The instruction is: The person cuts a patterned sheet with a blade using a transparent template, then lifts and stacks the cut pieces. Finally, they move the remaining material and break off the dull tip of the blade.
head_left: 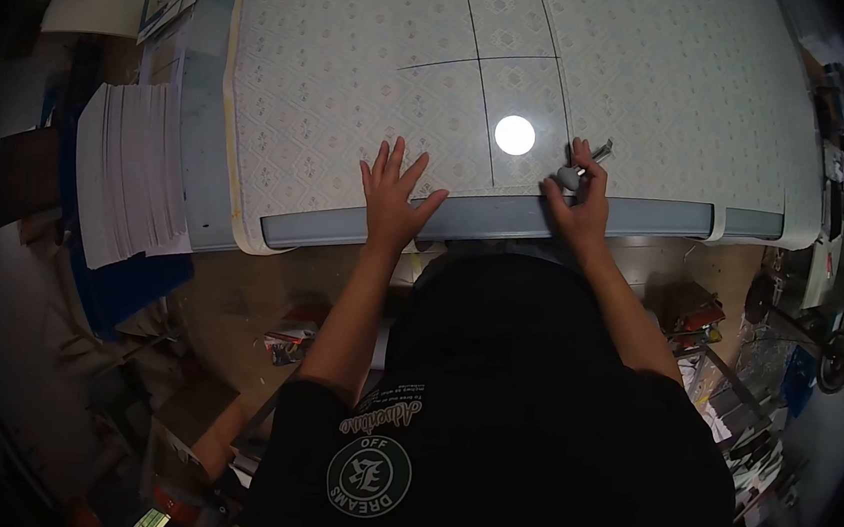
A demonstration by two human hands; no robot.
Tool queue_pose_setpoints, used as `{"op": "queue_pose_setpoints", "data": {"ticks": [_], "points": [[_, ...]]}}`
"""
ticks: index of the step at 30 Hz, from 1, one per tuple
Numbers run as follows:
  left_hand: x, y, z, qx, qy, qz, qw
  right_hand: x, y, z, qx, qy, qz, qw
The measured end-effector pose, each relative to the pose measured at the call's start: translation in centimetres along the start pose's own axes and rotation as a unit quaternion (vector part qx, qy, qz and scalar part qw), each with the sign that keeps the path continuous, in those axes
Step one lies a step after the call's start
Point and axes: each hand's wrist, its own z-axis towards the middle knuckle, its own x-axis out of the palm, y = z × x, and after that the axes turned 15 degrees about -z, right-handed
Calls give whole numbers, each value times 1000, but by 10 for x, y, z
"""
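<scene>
Black shirt nearest, we splay our empty left hand's fingers wide on the patterned sheet, seemingly to steady it, while our right hand, fingers half-curled, holds the grey-knobbed tool near the front edge, apparently for control

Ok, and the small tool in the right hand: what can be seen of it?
The small tool has a rounded, dull grey knob at one end and a slimmer, shiny part, metal by its look, that slants away past the fingers. The thumb and fingers of the right hand hold it over the pale patterned sheet, near the grey edge strip. The fingers hide part of its middle; whether it touches the sheet cannot be told.
</scene>
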Motion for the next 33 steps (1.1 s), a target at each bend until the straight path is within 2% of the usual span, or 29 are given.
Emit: {"op": "queue_pose_setpoints", "data": {"ticks": [4, 6, 10, 12, 16, 18, 22, 24, 25, 27, 29, 33], "points": [[1, 2, -1, -1, -4, -3, 1000, -14, -2, -2, 12, -7, -9, 1000], [1, 2, -1, 1, -6, -2, 1000, -28, -5, -4, 12, 19, -152, 988], [2, 3, -1, 5, -6, 11, 1000, -39, 8, -3, 27, 12, -114, 993], [1, 2, -1, 10, -1, 7, 1000, -48, 20, -1, 110, 6, -46, 993], [3, 2, -3, 7, -2, 3, 1000, -61, 14, -1, 77, -23, -35, 996], [0, 0, 1, 16, -10, -3, 1000, -70, 18, 3, 173, 59, -53, 982], [-4, -14, 18, 56, -49, 20, 997, -86, 15, -3, 190, 70, -81, 976], [-3, -15, 46, 59, 8, 29, 998, -87, 29, -2, 147, 81, -176, 970], [2, -21, 61, 61, 10, 25, 998, -86, 31, -3, 148, 79, -180, 969], [6, -48, 101, -8, 125, 2, 992, -81, 32, -4, 114, 74, -195, 971], [23, -60, 132, 52, 118, 26, 991, -77, 32, -4, 118, 90, -202, 968], [50, -85, 187, 48, 189, 92, 977, -75, 29, -2, 108, 120, -233, 959]]}}
